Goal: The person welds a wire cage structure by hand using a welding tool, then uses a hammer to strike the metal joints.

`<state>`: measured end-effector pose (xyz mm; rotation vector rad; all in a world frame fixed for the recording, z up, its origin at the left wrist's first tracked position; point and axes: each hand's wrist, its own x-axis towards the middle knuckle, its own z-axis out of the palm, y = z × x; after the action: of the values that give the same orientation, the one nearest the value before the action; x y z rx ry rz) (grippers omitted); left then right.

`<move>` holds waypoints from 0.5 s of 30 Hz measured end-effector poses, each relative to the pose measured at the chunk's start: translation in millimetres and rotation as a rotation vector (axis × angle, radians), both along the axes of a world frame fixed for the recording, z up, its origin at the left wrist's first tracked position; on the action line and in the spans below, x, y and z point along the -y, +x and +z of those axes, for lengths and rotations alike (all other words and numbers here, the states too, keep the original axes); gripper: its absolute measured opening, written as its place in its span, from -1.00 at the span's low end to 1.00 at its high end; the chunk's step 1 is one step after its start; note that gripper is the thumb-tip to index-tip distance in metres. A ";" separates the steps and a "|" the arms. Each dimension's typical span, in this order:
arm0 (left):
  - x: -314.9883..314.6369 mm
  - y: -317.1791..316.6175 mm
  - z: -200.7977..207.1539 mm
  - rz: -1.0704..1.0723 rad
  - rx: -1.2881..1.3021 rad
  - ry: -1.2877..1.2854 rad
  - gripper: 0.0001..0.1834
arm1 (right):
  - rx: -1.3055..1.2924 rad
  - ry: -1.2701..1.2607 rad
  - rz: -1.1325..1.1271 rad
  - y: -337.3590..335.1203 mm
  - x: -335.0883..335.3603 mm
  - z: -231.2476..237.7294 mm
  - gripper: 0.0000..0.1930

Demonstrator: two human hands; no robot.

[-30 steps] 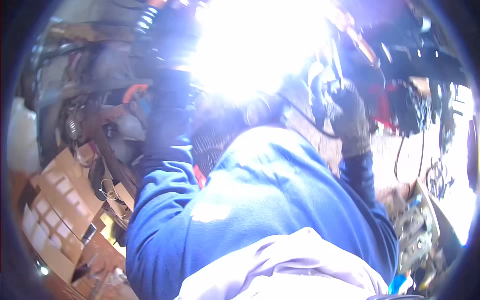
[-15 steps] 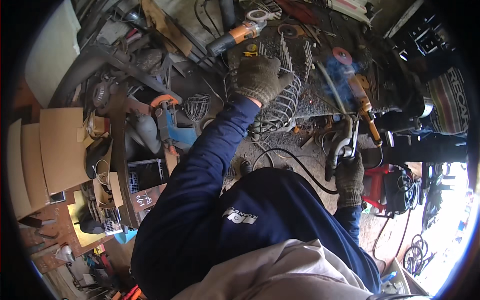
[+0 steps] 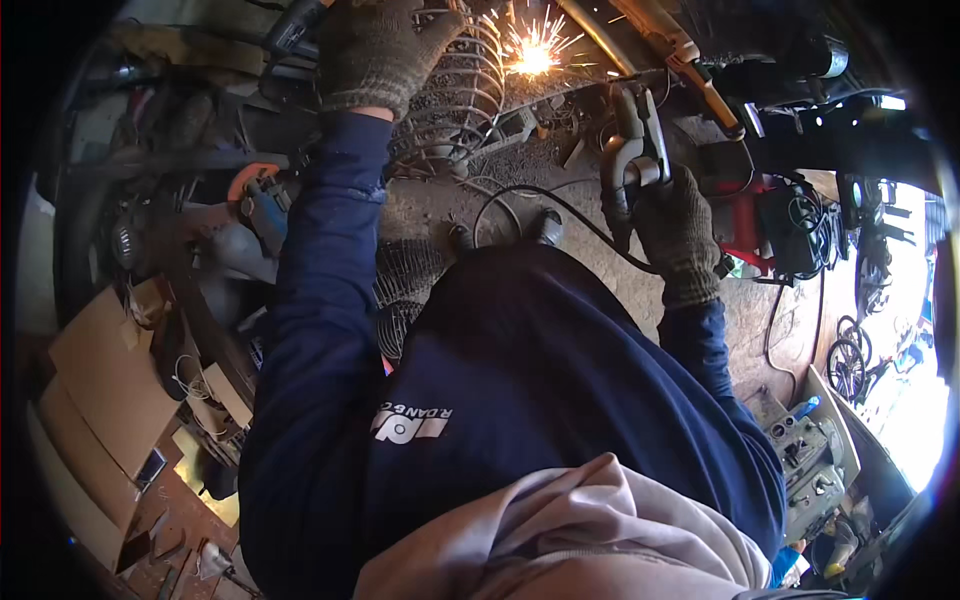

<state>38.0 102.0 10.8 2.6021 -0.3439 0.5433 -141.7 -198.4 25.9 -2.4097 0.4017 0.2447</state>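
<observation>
My gloved right hand (image 3: 680,225) grips a welding electrode holder (image 3: 625,150), whose metal jaws point away from me. A thin rod (image 3: 597,35) runs from the holder's jaws toward a bright spark burst (image 3: 533,60). Left of the sparks lies a spiral wire coil (image 3: 440,120) of curved metal rings. My gloved left hand (image 3: 385,55) is over the coil's far left side, thumb stretched toward the rings. Its other fingers are curled out of sight or cut off by the upper edge, so what they hold is hidden. Glare hides the contact point.
An orange-bodied power tool (image 3: 690,70) lies right of the rod. A black cable (image 3: 580,220) loops across the floor. Cardboard boxes (image 3: 110,380) stand at left, beside a blue and orange tool (image 3: 262,205). A red stool (image 3: 745,225) and a metal engine part (image 3: 805,450) are at right.
Sparks now burst at the work where only smoke hung before. The view has shifted, so both hands and the coil appear higher and further left. The right hand keeps the electrode holder.
</observation>
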 end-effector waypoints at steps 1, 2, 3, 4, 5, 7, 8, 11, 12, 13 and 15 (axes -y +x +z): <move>5.7 -13.0 39.2 -0.077 0.386 0.308 -0.58 | 0.157 -0.020 0.123 -2.0 3.9 -8.1 -0.64; 9.9 -13.6 43.0 -0.024 0.356 0.454 -0.59 | 0.269 -0.244 0.260 0.5 6.8 -16.1 -0.67; 14.0 -13.8 44.8 0.028 0.324 0.599 -0.61 | 0.277 -0.212 0.254 -2.6 9.7 -19.5 -0.70; 18.2 -13.5 44.8 0.079 0.291 0.744 -0.63 | 0.287 -0.180 0.248 -4.1 13.7 -23.2 -0.73; 22.8 -12.6 43.0 0.127 0.259 0.889 -0.64 | 0.294 -0.149 0.241 -5.8 18.1 -27.1 -0.76; 24.4 -9.9 40.4 0.176 0.149 0.984 -0.67 | 0.422 -0.171 0.314 -3.5 18.1 -20.7 -0.77; 22.3 -9.6 41.4 0.183 0.075 0.939 -0.68 | 0.429 -0.159 0.324 -3.0 14.8 -15.7 -0.74; 5.1 4.0 21.6 0.029 -0.279 0.201 -0.69 | 0.099 0.091 -0.056 -4.5 17.5 -27.3 -0.59; 39.9 -11.3 67.7 0.080 -0.441 0.297 -0.62 | 0.153 0.024 -0.075 -10.2 26.5 -38.1 -0.57; 28.2 -8.7 55.3 -0.095 -0.204 0.419 -0.66 | 0.167 0.127 -0.082 -14.3 25.6 -47.0 -0.59; -21.0 2.4 25.5 -0.449 0.276 0.618 -0.68 | 0.196 0.323 -0.091 -21.0 21.8 -58.6 -0.62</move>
<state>40.3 123.0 36.3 2.8623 -1.3318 0.7146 -162.8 -220.2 -32.7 -2.0702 0.3519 0.0284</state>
